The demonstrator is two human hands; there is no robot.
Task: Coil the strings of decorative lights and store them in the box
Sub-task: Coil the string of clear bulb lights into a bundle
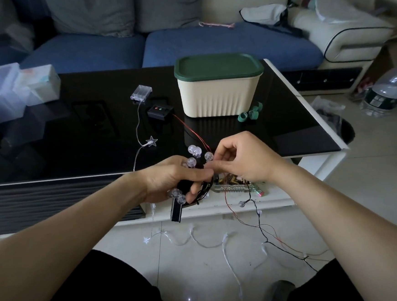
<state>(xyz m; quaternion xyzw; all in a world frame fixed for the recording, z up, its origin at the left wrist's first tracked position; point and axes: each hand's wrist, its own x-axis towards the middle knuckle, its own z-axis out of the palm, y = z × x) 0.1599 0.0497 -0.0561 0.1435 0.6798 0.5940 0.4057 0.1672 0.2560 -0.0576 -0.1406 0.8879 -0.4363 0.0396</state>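
Two hands meet just off the tabletop's (49,143) near edge: the left hand (171,181) grips a coiled bundle of globe lights (194,159), the right hand (238,159) pinches its black wire (257,217), which trails to the floor. The lidded box (220,94) stands near the tabletop's far right corner

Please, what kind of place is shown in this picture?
Most likely a home living room: a blue sofa with grey cushions stands behind a glossy black coffee table, on a tiled floor.
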